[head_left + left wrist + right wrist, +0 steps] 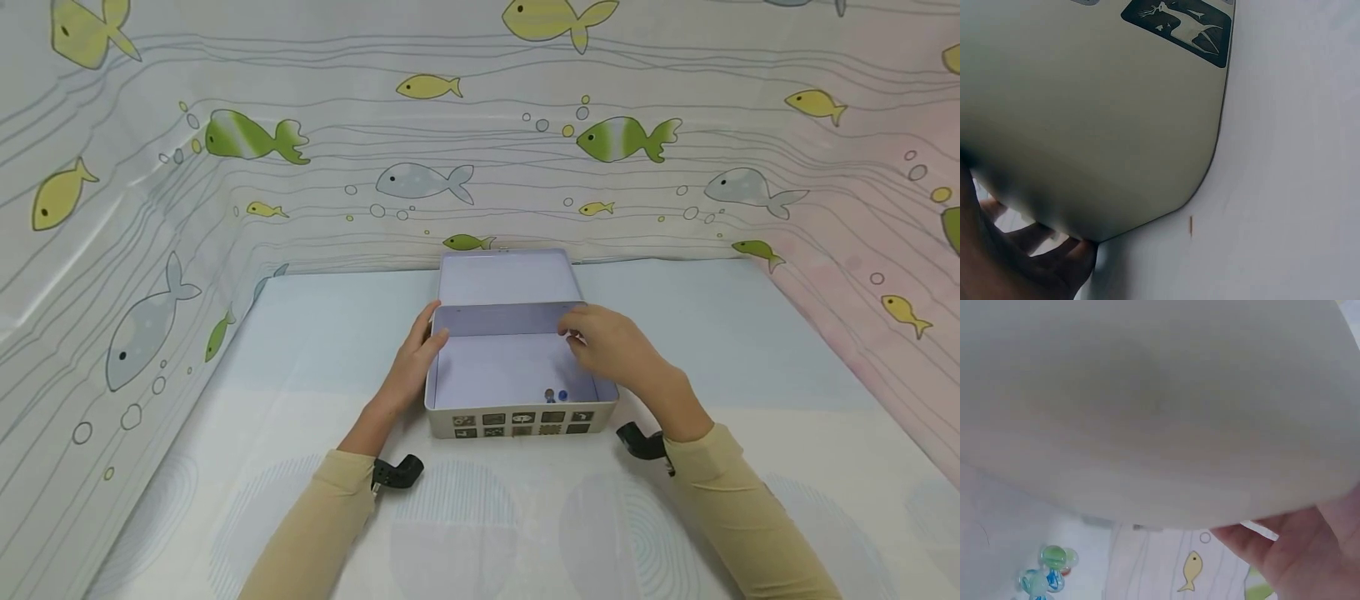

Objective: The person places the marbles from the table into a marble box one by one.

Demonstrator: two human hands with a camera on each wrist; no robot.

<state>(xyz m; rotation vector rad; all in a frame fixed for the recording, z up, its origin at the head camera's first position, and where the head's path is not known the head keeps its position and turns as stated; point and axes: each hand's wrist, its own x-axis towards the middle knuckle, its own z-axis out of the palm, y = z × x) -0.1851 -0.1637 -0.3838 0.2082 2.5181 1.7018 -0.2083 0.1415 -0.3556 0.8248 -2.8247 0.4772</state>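
A pale lavender-lined tin box (480, 367) stands on the table with its hinged lid (510, 279) tilted back. My left hand (411, 358) grips the box's left wall, thumb over the rim and fingers outside; in the left wrist view those fingers (1072, 262) curl at the box's corner. Over the right side of the box is my right hand (611, 346), fingers bent toward the thumb; I cannot tell whether it holds anything. Near the front right inside lie a brownish marble (550, 393) and a blue marble (563, 395). Glass marbles, one green (1054, 557), show in the right wrist view.
Small dark square pictures (522, 418) decorate the box's front. A pale patterned cloth (300, 333) covers the table, and a fish-print curtain (337, 125) surrounds it. Black wrist cameras (399, 472) sit at both cuffs. A pale blurred surface fills much of the right wrist view.
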